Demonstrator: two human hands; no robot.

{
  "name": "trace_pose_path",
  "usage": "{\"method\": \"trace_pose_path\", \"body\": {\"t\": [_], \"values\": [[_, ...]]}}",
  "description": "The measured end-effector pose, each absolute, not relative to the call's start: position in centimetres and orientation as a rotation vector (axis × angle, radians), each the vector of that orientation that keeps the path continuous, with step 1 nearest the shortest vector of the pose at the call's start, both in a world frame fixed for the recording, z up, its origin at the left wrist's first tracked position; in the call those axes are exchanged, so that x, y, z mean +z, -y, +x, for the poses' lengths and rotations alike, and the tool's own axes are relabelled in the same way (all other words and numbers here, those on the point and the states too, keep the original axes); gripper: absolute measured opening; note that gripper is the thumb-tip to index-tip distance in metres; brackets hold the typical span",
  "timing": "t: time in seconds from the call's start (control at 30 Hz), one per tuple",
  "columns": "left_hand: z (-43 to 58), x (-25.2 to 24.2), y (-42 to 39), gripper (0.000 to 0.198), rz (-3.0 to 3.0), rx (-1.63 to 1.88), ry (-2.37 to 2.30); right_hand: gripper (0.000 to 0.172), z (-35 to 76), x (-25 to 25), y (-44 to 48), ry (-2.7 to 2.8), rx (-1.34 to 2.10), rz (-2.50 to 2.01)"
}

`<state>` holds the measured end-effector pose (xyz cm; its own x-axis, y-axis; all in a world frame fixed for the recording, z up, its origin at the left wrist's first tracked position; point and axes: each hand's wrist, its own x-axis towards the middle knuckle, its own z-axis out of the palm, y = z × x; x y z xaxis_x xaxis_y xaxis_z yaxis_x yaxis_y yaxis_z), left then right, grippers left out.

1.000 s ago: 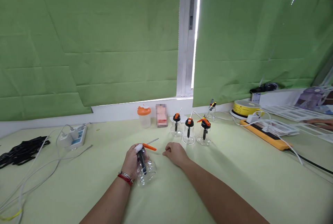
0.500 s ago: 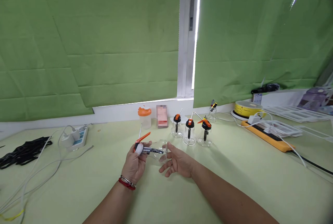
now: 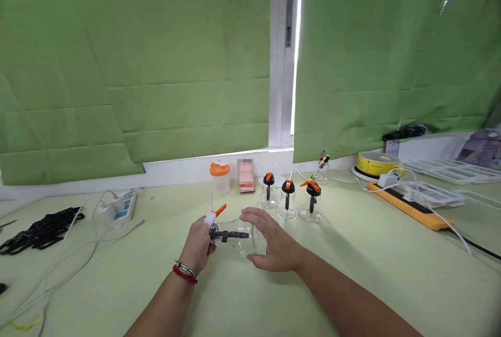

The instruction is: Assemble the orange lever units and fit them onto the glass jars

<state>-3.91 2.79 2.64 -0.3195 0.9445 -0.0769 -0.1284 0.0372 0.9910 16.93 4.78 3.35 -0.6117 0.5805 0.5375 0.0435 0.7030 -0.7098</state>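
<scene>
My left hand point(image 3: 199, 247) grips the head of a clear bottle point(image 3: 233, 247), which lies sideways above the table. A thin metal spout point(image 3: 211, 203) and an orange lever point(image 3: 221, 210) stick out past that hand, whose thumb has a white covering. Inside the bottle a dark tube point(image 3: 235, 235) runs toward the base. Curved round the base end is my right hand point(image 3: 276, 240), fingers above and thumb below. Behind it stand three similar upright bottles point(image 3: 287, 212) with black caps, orange levers and metal spouts.
An orange-lidded cup point(image 3: 220, 183) and a phone-like screen point(image 3: 246, 176) stand at the wall. Left are a white power strip point(image 3: 124, 207) with cables and a black bundle point(image 3: 43, 230). Right are an orange power strip point(image 3: 410, 206), a yellow round case point(image 3: 376, 164) and clear trays point(image 3: 454, 170).
My right hand has turned from palm-up at the bottle's base to a curl round it from the right. The left hand has rolled over with the bottle's head, its back now showing.
</scene>
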Motion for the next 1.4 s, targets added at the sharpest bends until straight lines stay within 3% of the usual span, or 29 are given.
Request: {"method": "trace_pose_path", "body": {"t": [0.2, 0.4, 0.47, 0.57, 0.63, 0.7, 0.8, 0.87, 1.0, 1.07, 1.13, 1.27, 1.4], "values": [[-3.9, 2.7, -2.4, 0.036, 0.976, 1.615, -1.442, 0.062, 16.1, 2.6, -5.1, 1.758, 1.600, -0.855], [-3.9, 2.9, -2.4, 0.035, 0.960, 1.583, -1.442, 0.066, 16.8, 4.0, -3.8, 2.105, 0.916, -0.542], [-3.9, 2.7, -2.3, 0.036, 1.019, 1.608, -1.440, 0.069, 16.6, 3.6, -4.0, 1.984, 1.100, -0.653], [-3.8, 2.3, -2.3, 0.037, 1.132, 1.653, -1.448, 0.057, 15.9, 2.7, -4.4, 1.824, 1.524, -0.870], [-3.9, 2.3, -2.4, 0.036, 1.135, 1.648, -1.456, 0.055, 15.7, 2.5, -4.5, 1.937, 1.354, -0.857], [-4.0, 2.4, -2.4, 0.035, 1.068, 1.610, -1.452, 0.057, 15.9, 2.8, -4.4, 2.140, 0.925, -0.684], [-4.0, 2.6, -2.4, 0.033, 0.985, 1.585, -1.435, 0.073, 16.4, 3.2, -4.4, 2.224, 0.643, -0.525], [-3.9, 2.5, -2.4, 0.033, 1.014, 1.602, -1.430, 0.079, 16.6, 3.0, -4.7, 2.097, 0.860, -0.632], [-4.0, 1.9, -2.6, 0.034, 1.198, 1.585, -1.461, 0.070, 16.6, 2.3, -5.3, 1.998, 1.395, -0.873], [-4.1, 1.7, -2.8, 0.036, 1.199, 1.562, -1.506, 0.080, 16.5, 2.4, -5.3, 2.181, 1.165, -0.864], [-4.2, 1.7, -3.1, 0.038, 1.072, 1.513, -1.540, 0.083, 16.4, 2.8, -5.0, 2.359, 0.598, -0.745], [-4.4, 1.6, -3.5, 0.038, 0.861, 1.358, -1.545, 0.050, 15.8, 3.4, -4.7, 2.473, -0.429, -0.357], [-5.2, 1.5, -3.9, 0.037, 0.749, 1.294, -1.569, 0.027, 16.5, 2.8, -5.2, 2.334, -0.833, -0.092]]}}
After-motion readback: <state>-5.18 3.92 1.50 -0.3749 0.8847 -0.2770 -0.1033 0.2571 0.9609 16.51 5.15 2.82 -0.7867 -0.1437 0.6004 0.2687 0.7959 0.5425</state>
